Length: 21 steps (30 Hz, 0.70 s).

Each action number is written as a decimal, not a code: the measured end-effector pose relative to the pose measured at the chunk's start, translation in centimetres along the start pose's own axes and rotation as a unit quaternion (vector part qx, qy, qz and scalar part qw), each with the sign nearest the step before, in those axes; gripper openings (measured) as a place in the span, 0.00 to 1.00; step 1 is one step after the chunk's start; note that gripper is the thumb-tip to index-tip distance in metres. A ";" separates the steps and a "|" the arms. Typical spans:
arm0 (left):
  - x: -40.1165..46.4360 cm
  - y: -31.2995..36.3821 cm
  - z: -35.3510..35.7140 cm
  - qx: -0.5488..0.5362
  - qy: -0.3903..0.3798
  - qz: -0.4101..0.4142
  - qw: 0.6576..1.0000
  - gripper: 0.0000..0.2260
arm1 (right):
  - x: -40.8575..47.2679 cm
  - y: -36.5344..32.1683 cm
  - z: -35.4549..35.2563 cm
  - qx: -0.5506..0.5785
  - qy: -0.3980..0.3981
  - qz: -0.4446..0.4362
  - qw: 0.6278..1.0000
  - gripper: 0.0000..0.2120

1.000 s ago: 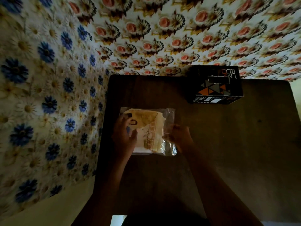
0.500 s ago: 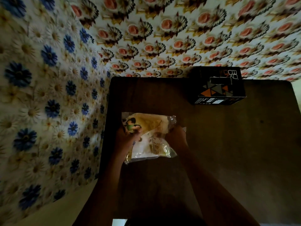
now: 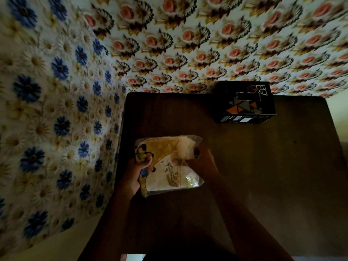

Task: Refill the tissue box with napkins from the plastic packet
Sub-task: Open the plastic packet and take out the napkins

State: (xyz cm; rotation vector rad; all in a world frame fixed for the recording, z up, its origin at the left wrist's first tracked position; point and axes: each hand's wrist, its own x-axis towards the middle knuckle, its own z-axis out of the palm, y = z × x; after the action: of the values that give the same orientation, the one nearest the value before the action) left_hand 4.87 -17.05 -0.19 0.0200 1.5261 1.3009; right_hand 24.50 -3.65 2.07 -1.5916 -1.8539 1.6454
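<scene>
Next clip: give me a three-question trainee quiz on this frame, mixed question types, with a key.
1. True or false: both hands hold the plastic packet.
2. The tissue box sits: A) at the table's far edge, B) under the packet, C) on the floor.
3. Which hand grips the packet's printed-figure side?

Key
1. True: the left hand and right hand both grip it.
2. A, on the table, apart from the packet.
3. The left hand.
</scene>
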 end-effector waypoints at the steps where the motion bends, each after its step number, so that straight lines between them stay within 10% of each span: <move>1: 0.0 -0.1 0.0 -0.003 0.002 0.002 1.000 0.21 | -0.2 -0.1 0.1 -0.004 0.009 -0.015 1.000 0.29; 7: -0.2 -0.1 1.2 -0.015 0.047 0.024 0.998 0.15 | -1.6 -0.6 1.1 -0.043 0.083 -0.076 0.993 0.25; 15: -0.8 -0.6 1.0 -0.027 0.031 0.022 0.999 0.18 | -1.3 -0.4 0.7 0.012 -0.020 -0.075 0.997 0.21; 21: -1.0 -0.4 0.9 -0.031 0.011 0.011 0.999 0.19 | -0.3 0.8 0.5 0.012 -0.029 -0.053 0.998 0.37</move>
State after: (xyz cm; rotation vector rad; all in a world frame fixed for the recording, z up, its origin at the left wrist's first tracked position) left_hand 6.12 -17.23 0.39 -0.0160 1.5069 1.3691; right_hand 24.70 -4.37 1.40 -1.4232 -1.9054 1.6783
